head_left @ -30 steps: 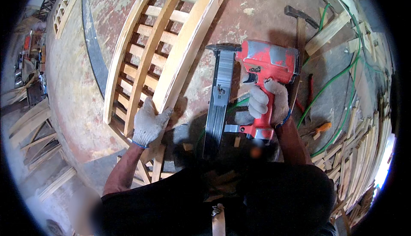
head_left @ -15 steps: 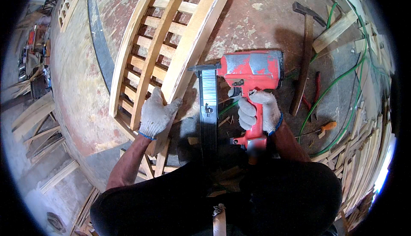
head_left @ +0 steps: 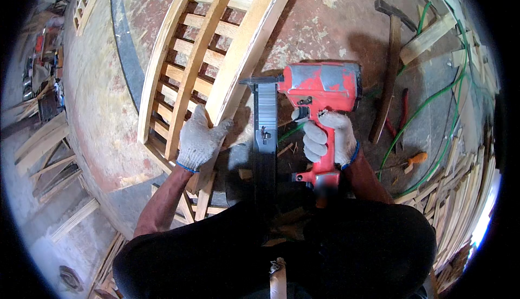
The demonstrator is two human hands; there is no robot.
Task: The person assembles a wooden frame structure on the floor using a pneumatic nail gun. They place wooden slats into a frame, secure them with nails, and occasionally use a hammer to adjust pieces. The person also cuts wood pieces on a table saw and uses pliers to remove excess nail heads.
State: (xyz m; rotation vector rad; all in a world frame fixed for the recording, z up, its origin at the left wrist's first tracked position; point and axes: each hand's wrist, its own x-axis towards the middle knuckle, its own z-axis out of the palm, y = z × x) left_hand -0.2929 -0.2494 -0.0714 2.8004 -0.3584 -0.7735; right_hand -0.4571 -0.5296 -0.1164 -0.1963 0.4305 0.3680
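Observation:
My left hand [head_left: 198, 140], in a white knitted glove with a blue cuff, grips the near end of a wooden lattice frame [head_left: 241, 47], its thumb lying across the outer rail. In my right hand [head_left: 337, 139], gloved the same way, is the handle of a red and grey nail gun [head_left: 319, 85]; the fingers wrap round the grip below the trigger. The gun's nose points left and overlaps the frame's right rail; whether it touches the wood I cannot tell. Its long dark magazine [head_left: 265, 131] runs down toward my knees.
To the right lie a wooden-handled hammer [head_left: 391, 71], red-handled pliers [head_left: 403, 112], an orange-handled tool [head_left: 417, 158] and a looping green hose [head_left: 425, 106]. Wood strips [head_left: 449, 207] are piled at the lower right. Another lattice piece [head_left: 89, 1] lies far left.
The view has shifted slightly, so the frame and hammer appear a little higher. Both hands keep their holds, and the nail gun's nose stays by the right rail.

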